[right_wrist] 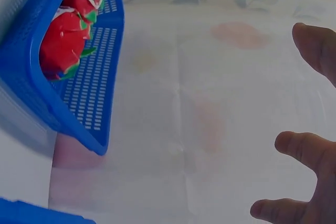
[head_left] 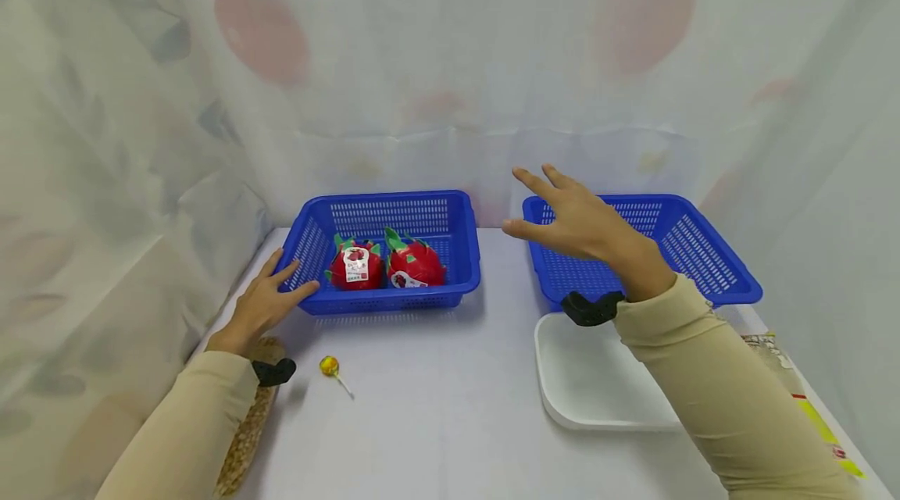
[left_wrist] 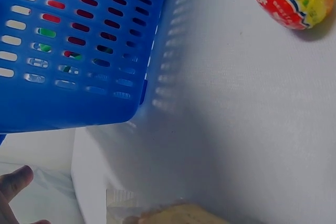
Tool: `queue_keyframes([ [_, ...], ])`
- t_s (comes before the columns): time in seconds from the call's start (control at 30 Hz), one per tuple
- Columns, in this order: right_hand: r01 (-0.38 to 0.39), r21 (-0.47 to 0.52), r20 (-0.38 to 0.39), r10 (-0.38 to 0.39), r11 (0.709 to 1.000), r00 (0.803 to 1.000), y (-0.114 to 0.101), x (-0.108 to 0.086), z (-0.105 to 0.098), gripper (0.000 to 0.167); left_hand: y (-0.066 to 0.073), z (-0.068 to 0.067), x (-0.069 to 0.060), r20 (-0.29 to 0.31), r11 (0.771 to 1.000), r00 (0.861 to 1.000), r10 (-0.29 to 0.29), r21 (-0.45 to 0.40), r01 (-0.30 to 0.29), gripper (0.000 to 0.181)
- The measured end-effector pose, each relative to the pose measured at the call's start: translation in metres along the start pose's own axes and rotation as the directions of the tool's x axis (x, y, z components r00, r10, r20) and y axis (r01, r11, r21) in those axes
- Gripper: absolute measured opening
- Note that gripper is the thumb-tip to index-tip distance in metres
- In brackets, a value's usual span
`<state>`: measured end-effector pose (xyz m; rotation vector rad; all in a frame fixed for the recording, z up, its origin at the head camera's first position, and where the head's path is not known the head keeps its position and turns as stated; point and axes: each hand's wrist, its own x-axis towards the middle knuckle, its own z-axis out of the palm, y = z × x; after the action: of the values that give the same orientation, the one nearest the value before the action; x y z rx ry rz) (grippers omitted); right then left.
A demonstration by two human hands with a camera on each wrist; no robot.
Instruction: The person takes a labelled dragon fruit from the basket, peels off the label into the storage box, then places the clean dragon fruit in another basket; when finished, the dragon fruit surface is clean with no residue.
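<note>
While left hand point(head_left: 262, 302) was at left end of blue slotted plastic basket point(head_left: 394, 300) — fingers spread wide, gripping nothing, contact unclear — right hand point(head_left: 580, 220) hung wide, empty. Two red green-tipped dragon fruits point(head_left: 418, 264) sat inside basket, presumably to stop rolling.

Left blue basket point(head_left: 383, 301) is standing upright, sides slotted, holding left dragon fruit point(head_left: 357, 269) and right dragon fruit point(head_left: 419, 264), 2 red ones with green tips. Left one is showing a large white label; right one is sitting just beside it, label low on its front. Left hand point(head_left: 262, 301) is lying at that basket's left end, contact unclear. Right blue basket point(head_left: 696, 254) is standing apart; right hand point(head_left: 575, 217) is hovering by its left side, fingers spreading.
</note>
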<state>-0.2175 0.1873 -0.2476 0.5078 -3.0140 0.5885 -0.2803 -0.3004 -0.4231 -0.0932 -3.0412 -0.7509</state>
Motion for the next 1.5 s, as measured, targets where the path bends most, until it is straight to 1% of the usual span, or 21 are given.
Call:
queue_keyframes([
  [0.17, 0.028, 0.067, 0.009, -0.029, 0.997, 1.0, -0.01, 0.016, 0.014, 0.086, -0.003, 0.0, 0.0, -0.012, 1.0, 1.0, 0.002, -0.011, -0.002, 0.09],
  [0.33, 0.049, 0.12, 0.025, -0.052, 0.992, 0.998, -0.017, 0.031, 0.028, 0.084, -0.003, 0.001, 0.0, -0.011, 1.0, 1.0, 0.01, -0.015, -0.01, 0.091],
  [0.47, 0.077, 0.17, 0.044, -0.086, 0.982, 0.995, -0.023, 0.044, 0.039, 0.083, -0.001, 0.002, -0.001, -0.008, 1.0, 1.0, -0.014, -0.027, 0.014, 0.092],
  [0.57, 0.115, 0.198, 0.051, -0.127, 0.973, 0.991, -0.028, 0.056, 0.047, 0.082, 0.0, 0.002, -0.002, -0.002, 0.999, 0.999, -0.032, -0.035, 0.032, 0.093],
  [0.67, 0.137, 0.231, 0.057, -0.154, 0.963, 0.986, -0.035, 0.068, 0.054, 0.082, 0.0, 0.002, -0.002, -0.003, 0.999, 0.999, -0.035, -0.033, 0.035, 0.094],
  [0.77, 0.134, 0.264, 0.069, -0.157, 0.955, 0.985, -0.041, 0.079, 0.062, 0.082, 0.001, 0.002, -0.002, -0.004, 0.999, 0.999, -0.031, -0.028, 0.031, 0.093],
  [0.97, 0.083, 0.297, 0.106, -0.119, 0.951, 0.987, -0.048, 0.095, 0.08, 0.081, 0.001, 0.003, -0.001, -0.004, 1.0, 1.0, -0.019, -0.01, 0.019, 0.092],
  [1.1, 0.011, 0.338, 0.16, -0.069, 0.941, 0.985, -0.05, 0.102, 0.092, 0.083, 0.0, 0.004, -0.001, -0.003, 1.0, 1.0, -0.026, -0.012, 0.026, 0.093],
  [1.23, -0.057, 0.401, 0.209, -0.031, 0.914, 0.977, -0.053, 0.109, 0.105, 0.085, 0.001, 0.005, -0.001, -0.008, 1.0, 1.0, -0.024, -0.015, 0.024, 0.094],
  [1.4, -0.125, 0.489, 0.266, -0.011, 0.863, 0.964, -0.052, 0.116, 0.121, 0.087, 0.003, 0.003, -0.002, -0.014, 1.0, 1.0, -0.014, -0.018, 0.014, 0.094],
  [1.5, -0.175, 0.511, 0.304, 0.013, 0.842, 0.952, -0.052, 0.12, 0.131, 0.088, 0.004, 0.002, -0.003, -0.016, 1.0, 1.0, -0.019, -0.019, 0.018, 0.094],
])
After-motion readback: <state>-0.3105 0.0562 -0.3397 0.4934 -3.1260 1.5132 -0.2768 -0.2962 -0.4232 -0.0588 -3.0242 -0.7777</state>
